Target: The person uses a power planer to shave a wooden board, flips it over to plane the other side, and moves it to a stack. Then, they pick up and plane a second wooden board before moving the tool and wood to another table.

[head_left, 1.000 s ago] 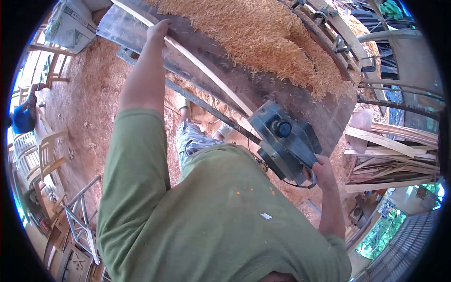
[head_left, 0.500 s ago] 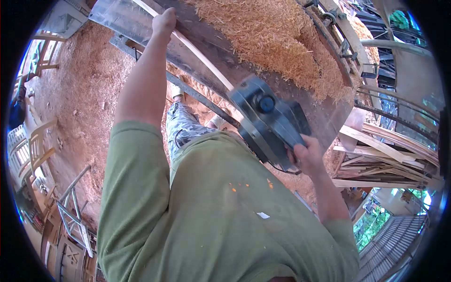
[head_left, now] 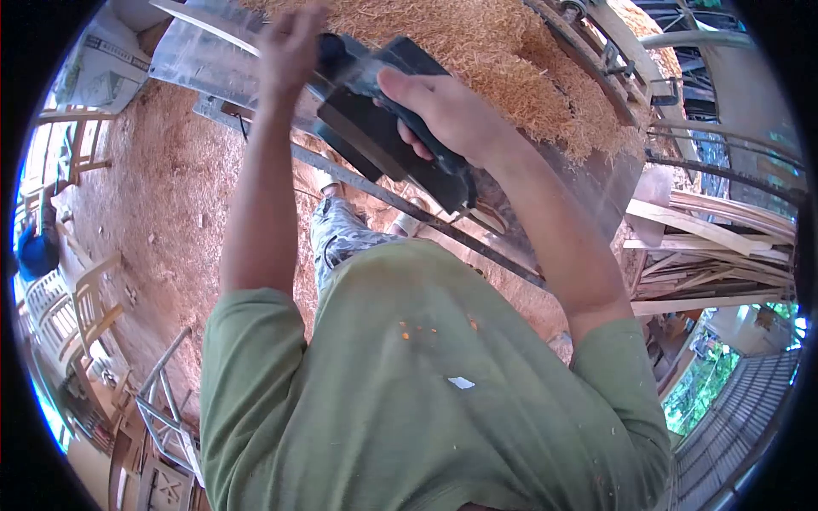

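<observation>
My right hand (head_left: 439, 115) is wrapped round the rear handle of a dark electric hand planer (head_left: 366, 128). The planer sits slanted across the near side of the workbench (head_left: 562, 192), over a long, narrow wooden strip (head_left: 204, 25). Much of the strip is hidden beneath the tool; its far end shows at upper left. My left hand (head_left: 290, 51) is just beyond the planer's front end, close to the strip. Its fingers look loosely spread and are slightly blurred; I see nothing held in them.
Wood shavings (head_left: 511, 94) are heaped on the bench. Clamps (head_left: 626, 68) line a curved wooden piece on the right. Stacked wood strips (head_left: 707, 255) lie beyond. Wooden chairs (head_left: 94, 294), a metal frame (head_left: 170, 409) and a person in a blue cap (head_left: 38, 251) are on the left.
The planer and my right hand have moved forward and left along the strip, close to my left hand. My left hand has come off its grip on the strip.
</observation>
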Demonstrator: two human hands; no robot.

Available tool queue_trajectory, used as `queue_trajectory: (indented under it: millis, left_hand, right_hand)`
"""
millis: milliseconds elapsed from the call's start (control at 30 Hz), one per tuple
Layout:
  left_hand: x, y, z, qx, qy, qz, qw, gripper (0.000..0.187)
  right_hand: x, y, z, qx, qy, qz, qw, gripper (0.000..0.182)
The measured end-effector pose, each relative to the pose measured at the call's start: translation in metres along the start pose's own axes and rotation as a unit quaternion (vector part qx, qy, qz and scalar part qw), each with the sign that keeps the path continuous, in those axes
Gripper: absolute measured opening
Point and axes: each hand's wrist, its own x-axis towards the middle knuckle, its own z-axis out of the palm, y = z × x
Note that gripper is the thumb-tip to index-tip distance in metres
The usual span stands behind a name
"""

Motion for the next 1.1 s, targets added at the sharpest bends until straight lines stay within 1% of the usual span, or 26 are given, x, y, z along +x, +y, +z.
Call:
queue_trajectory:
  millis: [33, 67, 100, 133, 200, 267, 333, 367, 400, 467, 500, 533, 600, 633, 667, 733, 767, 800, 833, 867, 900, 933, 967, 1033, 1067, 1100]
  left_hand:
    - [-0.024, 0.02, 0.02, 0.035, -0.077, 0.033, 0.996, 0.034]
    - [-0.049, 0.026, 0.044, 0.116, -0.04, 0.078, 0.989, 0.033]
    - [-0.069, 0.042, 0.053, 0.092, -0.071, 0.06, 0.991, 0.027]
    - [-0.085, 0.042, 0.066, 0.031, -0.082, 0.008, 0.996, 0.028]
    - [-0.12, 0.056, 0.095, 0.037, -0.088, 0.038, 0.995, 0.029]
    - [-0.156, 0.06, 0.123, 0.032, -0.123, 0.013, 0.992, 0.031]
    - [-0.191, 0.075, 0.149, 0.081, -0.127, 0.082, 0.985, 0.032]
    - [-0.207, 0.087, 0.16, 0.091, -0.146, 0.071, 0.982, 0.032]
    - [-0.226, 0.08, 0.179, 0.044, -0.106, 0.125, 0.985, 0.032]
    - [-0.251, 0.089, 0.2, 0.029, -0.152, 0.135, 0.979, 0.031]
    - [-0.259, 0.094, 0.205, 0.007, -0.202, 0.138, 0.97, 0.032]
    - [-0.265, 0.095, 0.21, 0.009, -0.197, 0.14, 0.97, 0.032]
    - [-0.274, 0.094, 0.218, -0.027, -0.377, 0.154, 0.913, 0.033]
    - [-0.269, 0.097, 0.217, -0.034, -0.45, 0.148, 0.88, 0.034]
    - [-0.257, 0.099, 0.215, -0.031, -0.451, 0.151, 0.879, 0.034]
    - [-0.216, 0.096, 0.203, -0.049, -0.422, 0.3, 0.854, 0.036]
    - [-0.181, 0.099, 0.181, 0.043, -0.407, 0.205, 0.889, 0.039]
    - [-0.139, 0.093, 0.163, 0.213, -0.384, 0.101, 0.893, 0.044]
    - [-0.079, 0.066, 0.142, 0.297, -0.336, 0.054, 0.892, 0.046]
    - [-0.037, 0.052, 0.114, 0.408, -0.237, 0.017, 0.882, 0.045]
    - [0.014, 0.01, 0.076, 0.441, -0.228, -0.043, 0.867, 0.05]
    - [0.062, -0.054, 0.042, 0.542, -0.182, 0.075, 0.817, 0.054]
    - [0.083, -0.044, 0.008, 0.718, -0.347, 0.107, 0.594, 0.056]
    - [0.079, -0.055, -0.033, 0.646, -0.219, -0.021, 0.731, 0.058]
    - [0.079, -0.059, -0.04, 0.647, -0.219, -0.029, 0.73, 0.058]
    - [0.079, -0.064, -0.046, 0.669, -0.258, -0.005, 0.697, 0.06]
  right_hand:
    - [-0.011, 0.007, -0.005, 0.003, -0.009, 0.008, 1.0, 0.056]
    - [-0.023, 0.015, -0.011, 0.006, -0.019, 0.016, 1.0, 0.054]
    - [-0.039, 0.026, -0.019, 0.008, -0.028, 0.016, 0.999, 0.053]
    - [-0.058, 0.035, -0.026, 0.026, -0.022, 0.024, 0.999, 0.05]
    - [-0.099, 0.053, -0.038, 0.041, -0.006, 0.041, 0.998, 0.046]
    - [-0.14, 0.07, -0.048, 0.038, 0.016, 0.072, 0.997, 0.04]
    - [-0.177, 0.083, -0.058, 0.037, 0.054, 0.129, 0.989, 0.036]
    - [-0.195, 0.09, -0.063, 0.035, 0.078, 0.162, 0.983, 0.035]
    - [-0.212, 0.101, -0.07, 0.046, 0.09, 0.171, 0.98, 0.036]
    - [-0.243, 0.118, -0.084, 0.063, 0.107, 0.192, 0.974, 0.039]
    - [-0.257, 0.124, -0.09, 0.069, 0.113, 0.204, 0.97, 0.041]
    - [-0.27, 0.131, -0.094, 0.065, 0.11, 0.201, 0.971, 0.041]
    - [-0.29, 0.147, -0.101, 0.032, 0.133, 0.198, 0.971, 0.041]
    - [-0.295, 0.152, -0.102, 0.031, 0.133, 0.193, 0.972, 0.041]
    - [-0.299, 0.157, -0.102, 0.029, 0.138, 0.175, 0.974, 0.041]
    - [-0.304, 0.162, -0.103, 0.031, 0.145, 0.157, 0.976, 0.041]
    - [-0.303, 0.16, -0.105, 0.038, 0.129, 0.144, 0.98, 0.039]
    - [-0.303, 0.159, -0.105, 0.045, 0.112, 0.132, 0.984, 0.038]
    - [-0.303, 0.158, -0.104, 0.048, 0.113, 0.13, 0.984, 0.038]
    - [-0.3, 0.157, -0.104, 0.044, 0.118, 0.149, 0.981, 0.038]
    - [-0.297, 0.157, -0.104, 0.039, 0.122, 0.167, 0.978, 0.038]
    - [-0.295, 0.159, -0.106, 0.039, 0.119, 0.162, 0.979, 0.038]
    - [-0.294, 0.163, -0.108, 0.033, 0.116, 0.165, 0.979, 0.036]
    - [-0.29, 0.164, -0.11, 0.024, 0.106, 0.17, 0.979, 0.034]
    - [-0.288, 0.162, -0.109, 0.027, 0.115, 0.17, 0.978, 0.03]
    - [-0.285, 0.159, -0.108, 0.028, 0.123, 0.173, 0.977, 0.028]
